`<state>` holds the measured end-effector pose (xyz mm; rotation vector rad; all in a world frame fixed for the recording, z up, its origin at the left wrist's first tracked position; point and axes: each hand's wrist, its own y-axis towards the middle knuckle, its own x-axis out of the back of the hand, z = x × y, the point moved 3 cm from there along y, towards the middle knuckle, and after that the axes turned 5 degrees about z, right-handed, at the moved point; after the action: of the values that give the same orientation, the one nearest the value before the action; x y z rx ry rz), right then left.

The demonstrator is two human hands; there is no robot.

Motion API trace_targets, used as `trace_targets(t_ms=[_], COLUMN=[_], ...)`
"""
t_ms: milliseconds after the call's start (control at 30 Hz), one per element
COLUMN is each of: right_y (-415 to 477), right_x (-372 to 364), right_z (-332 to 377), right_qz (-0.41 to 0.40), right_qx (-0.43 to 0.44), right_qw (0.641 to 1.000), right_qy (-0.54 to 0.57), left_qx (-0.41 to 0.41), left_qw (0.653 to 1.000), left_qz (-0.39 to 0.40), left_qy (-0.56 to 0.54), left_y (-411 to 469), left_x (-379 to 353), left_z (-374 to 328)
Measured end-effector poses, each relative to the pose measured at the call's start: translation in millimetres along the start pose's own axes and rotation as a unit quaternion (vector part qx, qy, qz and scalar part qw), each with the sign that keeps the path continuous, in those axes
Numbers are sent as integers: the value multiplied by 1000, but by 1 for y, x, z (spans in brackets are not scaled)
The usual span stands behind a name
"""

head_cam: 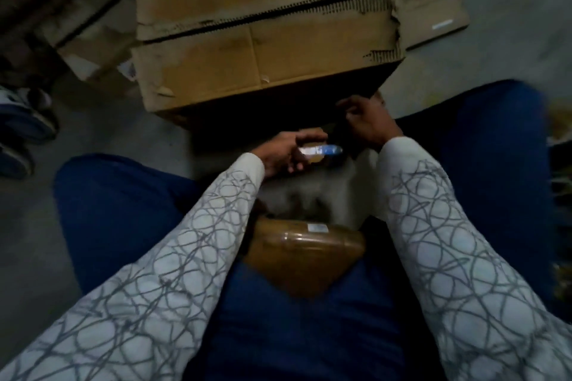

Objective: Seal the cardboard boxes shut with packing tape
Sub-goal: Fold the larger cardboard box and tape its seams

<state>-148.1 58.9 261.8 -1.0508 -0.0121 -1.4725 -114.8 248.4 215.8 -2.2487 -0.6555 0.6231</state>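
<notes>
While gripping a likely tape roll point(322, 151) in the left hand point(278, 155) and curling the right hand point(368, 125) on something unreadable, mid-frame below the cardboard box point(266, 49) at upper centre: judged light with soft frayed flaps, so press near seam, not torn corners.

left hand point(278, 155) gripping a tape roll point(322, 151) (blurred), right hand point(369, 124) curled by worn cardboard box point(266, 49)

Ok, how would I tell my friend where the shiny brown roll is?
Find the big torn cardboard box on the floor, then come down to the lap in blue trousers. The brown roll lies there between the patterned sleeves. It alone is glossy and rounded, with a small white sticker on top.
</notes>
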Motion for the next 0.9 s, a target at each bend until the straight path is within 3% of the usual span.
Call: trace_targets(t_ms=[200, 433, 533, 700, 900], right_y=[-87, -165, -165, -152, -138], right_x=[24, -2, -12, -17, -23], right_z=[26, 47, 47, 44, 44], right_qz=[26, 6, -41, -19, -33], right_qx=[118, 220, 202, 132, 81], right_qw=[990, 963, 963, 950, 937], right_qy=[74, 155, 173, 283, 338], left_qx=[-173, -270, -294, -314, -299], left_qw=[985, 962, 951, 935, 942], left_qz=[2, -20, -60, -156, -149], left_qy=[-21, -38, -75, 57, -25], left_y=[-104, -173, -177, -160, -154], left_x=[-9, -30, -47, -51, -48], left_z=[-31, -17, -7, -14, -21])
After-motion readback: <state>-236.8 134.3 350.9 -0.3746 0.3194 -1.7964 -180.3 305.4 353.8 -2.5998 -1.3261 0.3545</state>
